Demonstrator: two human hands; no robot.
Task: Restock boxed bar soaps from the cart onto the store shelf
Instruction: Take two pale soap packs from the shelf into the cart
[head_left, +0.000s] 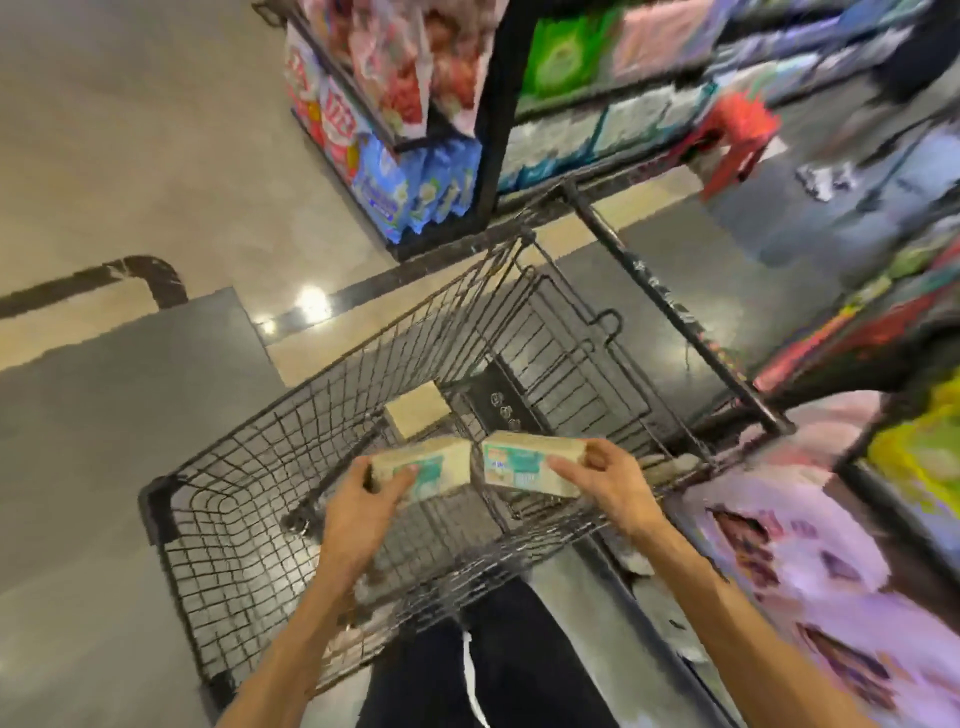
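Over cart (249, 499): two soap boxes (431, 465) (one per hand)

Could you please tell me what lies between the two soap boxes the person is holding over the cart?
Nothing lies between them: in the head view, the left hand's box and the right hand's box nearly meet end to end, only a narrow dark gap showing above the cart.

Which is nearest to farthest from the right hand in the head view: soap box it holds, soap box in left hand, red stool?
1. Soap box in the right hand: gripped by the right hand.
2. Soap box in the left hand: just to its left, over the cart.
3. Red stool: far up the aisle by the shelves.
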